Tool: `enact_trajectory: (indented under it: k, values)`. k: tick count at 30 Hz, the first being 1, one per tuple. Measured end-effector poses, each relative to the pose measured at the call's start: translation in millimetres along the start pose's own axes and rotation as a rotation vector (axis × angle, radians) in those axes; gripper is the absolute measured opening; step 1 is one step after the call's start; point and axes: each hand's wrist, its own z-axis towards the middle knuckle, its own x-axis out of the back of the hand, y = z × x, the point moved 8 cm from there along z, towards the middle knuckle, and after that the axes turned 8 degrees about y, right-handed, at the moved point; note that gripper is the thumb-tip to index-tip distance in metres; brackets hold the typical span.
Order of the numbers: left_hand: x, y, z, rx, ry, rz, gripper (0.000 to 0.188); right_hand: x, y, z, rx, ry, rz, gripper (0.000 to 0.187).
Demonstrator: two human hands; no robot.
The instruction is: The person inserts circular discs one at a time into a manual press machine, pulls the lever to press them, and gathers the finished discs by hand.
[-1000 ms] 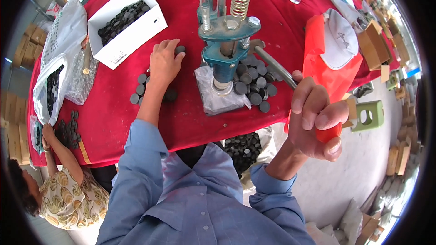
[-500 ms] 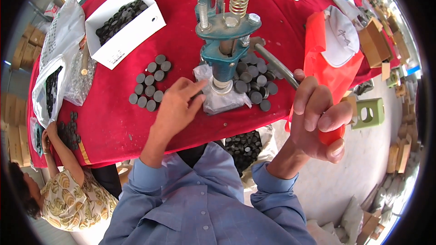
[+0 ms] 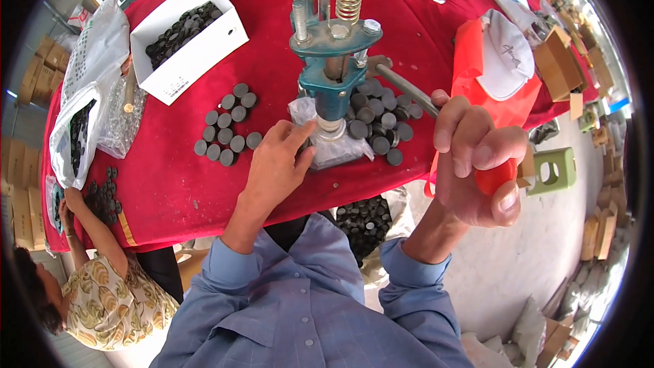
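the right grip is wrapped round a red knob; the steel lever's long axis runs from there toward 10 o'clock. the left grip, nearer the press, has its silver foot just beside the fingertips at 2 o'clock; i cannot tell whether those fingers pinch anything. loose dark discs lie at the left grip's 10 o'clock on the red-clothed surface, a white box beyond at 11.

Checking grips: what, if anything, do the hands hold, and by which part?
Right hand: the lever, by its red end knob. Left hand: cannot be told.
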Motion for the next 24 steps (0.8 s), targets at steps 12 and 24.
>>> enact_trajectory:
  k: [12,24]
  values:
    - [22.5,-23.6,1.4,0.102,0.171,-0.144,0.055,10.8,11.0,-51.7,0.038,0.072,-0.027,0.032]
    - [-24.3,-26.9,5.2,0.122,0.253,-0.321,0.067,-13.0,11.3,51.2,-0.062,-0.051,-0.006,0.042]
